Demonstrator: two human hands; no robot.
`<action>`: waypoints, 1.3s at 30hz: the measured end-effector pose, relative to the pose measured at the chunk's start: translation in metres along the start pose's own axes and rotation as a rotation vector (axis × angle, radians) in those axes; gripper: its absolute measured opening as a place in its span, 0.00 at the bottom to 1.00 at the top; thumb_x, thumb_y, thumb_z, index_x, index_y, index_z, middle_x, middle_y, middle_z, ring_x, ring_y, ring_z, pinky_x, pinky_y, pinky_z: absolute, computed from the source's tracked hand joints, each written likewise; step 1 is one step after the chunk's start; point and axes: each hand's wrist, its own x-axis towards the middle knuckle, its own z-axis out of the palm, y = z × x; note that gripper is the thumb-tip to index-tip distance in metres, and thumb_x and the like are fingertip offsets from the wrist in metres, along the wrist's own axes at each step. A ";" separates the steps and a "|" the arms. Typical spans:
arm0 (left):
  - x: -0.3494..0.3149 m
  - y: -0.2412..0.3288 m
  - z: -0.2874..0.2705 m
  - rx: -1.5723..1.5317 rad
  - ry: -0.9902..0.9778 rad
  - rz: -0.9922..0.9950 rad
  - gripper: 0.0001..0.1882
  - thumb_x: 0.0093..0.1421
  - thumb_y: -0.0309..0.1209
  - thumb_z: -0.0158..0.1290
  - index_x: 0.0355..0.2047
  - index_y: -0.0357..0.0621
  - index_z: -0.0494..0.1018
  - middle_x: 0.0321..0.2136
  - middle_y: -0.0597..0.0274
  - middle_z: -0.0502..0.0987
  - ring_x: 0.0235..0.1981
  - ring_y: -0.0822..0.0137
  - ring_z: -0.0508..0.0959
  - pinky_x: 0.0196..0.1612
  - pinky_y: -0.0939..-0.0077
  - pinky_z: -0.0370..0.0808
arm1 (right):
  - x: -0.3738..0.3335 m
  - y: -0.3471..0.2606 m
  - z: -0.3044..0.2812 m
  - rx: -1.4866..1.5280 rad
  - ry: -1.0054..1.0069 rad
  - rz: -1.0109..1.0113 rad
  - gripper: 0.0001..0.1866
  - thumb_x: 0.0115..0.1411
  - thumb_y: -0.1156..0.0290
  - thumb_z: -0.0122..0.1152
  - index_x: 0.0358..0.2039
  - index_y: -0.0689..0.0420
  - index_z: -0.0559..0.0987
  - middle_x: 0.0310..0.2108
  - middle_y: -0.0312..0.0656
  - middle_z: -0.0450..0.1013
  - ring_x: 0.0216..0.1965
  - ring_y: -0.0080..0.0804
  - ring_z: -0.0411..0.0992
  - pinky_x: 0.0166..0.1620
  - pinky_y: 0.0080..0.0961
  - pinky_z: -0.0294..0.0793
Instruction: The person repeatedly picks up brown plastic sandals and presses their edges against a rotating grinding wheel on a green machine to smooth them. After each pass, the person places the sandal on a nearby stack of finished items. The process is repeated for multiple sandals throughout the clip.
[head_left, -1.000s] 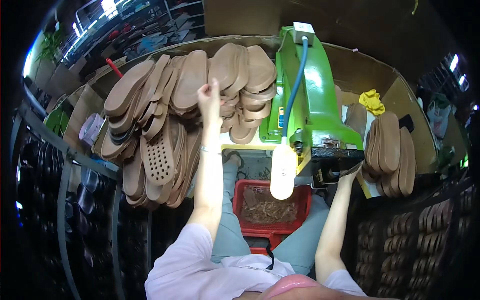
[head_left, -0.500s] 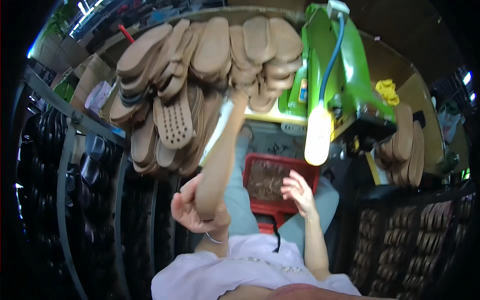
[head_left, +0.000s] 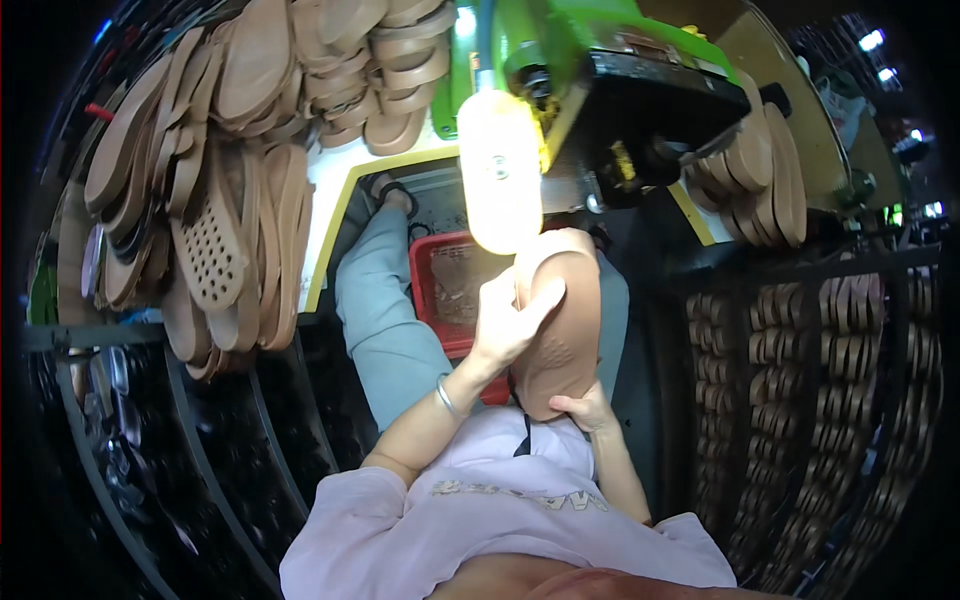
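A light-brown shoe sole stands tilted in front of my chest, one broad face turned up, with small raised dots on its lower part. My left hand is closed on its left edge, the thumb lying across the face. At its lower end my right hand grips it, thumb on top and the other fingers hidden behind. Just beyond the sole's far end a bright lamp glows. Below and behind it, between my knees, is a red tray with brown scraps in it.
Stacked brown soles cover the bench at the far left, including one with holes. A green machine with a dark housing stands beyond the lamp. More soles lie at right, above racks of footwear parts.
The sole has moved right, from my left hand's hold beside the pile to in front of me. My right hand, open before, now grips its lower end. The view has shifted.
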 end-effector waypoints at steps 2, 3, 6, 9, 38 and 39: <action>0.017 0.006 0.000 0.266 -0.033 -0.033 0.15 0.57 0.29 0.57 0.42 0.33 0.75 0.34 0.63 0.79 0.34 0.73 0.75 0.40 0.77 0.73 | 0.000 -0.002 0.024 0.109 -0.043 0.050 0.27 0.46 0.79 0.69 0.49 0.65 0.72 0.44 0.42 0.74 0.45 0.29 0.72 0.49 0.26 0.73; 0.024 0.012 -0.001 0.363 -0.042 -0.058 0.14 0.57 0.28 0.57 0.41 0.33 0.75 0.33 0.64 0.79 0.33 0.74 0.75 0.38 0.77 0.73 | 0.002 0.004 0.029 0.076 -0.057 0.082 0.27 0.46 0.79 0.69 0.49 0.65 0.72 0.44 0.42 0.74 0.45 0.28 0.72 0.49 0.25 0.73; 0.030 0.014 -0.003 0.264 -0.005 0.070 0.11 0.56 0.27 0.57 0.38 0.33 0.77 0.29 0.67 0.78 0.28 0.79 0.72 0.31 0.81 0.70 | -0.001 0.012 0.030 0.006 -0.072 0.102 0.26 0.47 0.79 0.68 0.49 0.65 0.72 0.44 0.42 0.73 0.45 0.28 0.71 0.47 0.24 0.72; 0.022 0.013 -0.008 0.184 0.082 0.079 0.10 0.55 0.26 0.57 0.36 0.32 0.77 0.26 0.70 0.76 0.26 0.82 0.69 0.30 0.86 0.68 | -0.010 0.000 0.032 -0.113 -0.028 -0.044 0.23 0.47 0.78 0.67 0.46 0.65 0.74 0.42 0.42 0.74 0.42 0.28 0.73 0.45 0.23 0.73; -0.005 0.046 -0.072 0.103 0.092 0.057 0.18 0.53 0.25 0.58 0.43 0.31 0.72 0.38 0.56 0.78 0.40 0.69 0.76 0.46 0.77 0.71 | 0.099 -0.168 -0.020 0.007 0.292 -0.634 0.21 0.56 0.75 0.54 0.51 0.64 0.66 0.51 0.46 0.66 0.54 0.33 0.65 0.59 0.30 0.62; -0.009 0.047 -0.079 0.090 0.105 0.036 0.19 0.53 0.25 0.58 0.44 0.30 0.71 0.39 0.56 0.77 0.41 0.70 0.76 0.47 0.77 0.71 | 0.100 -0.167 -0.012 0.000 0.284 -0.627 0.21 0.56 0.75 0.54 0.51 0.64 0.66 0.51 0.46 0.67 0.53 0.33 0.65 0.58 0.29 0.63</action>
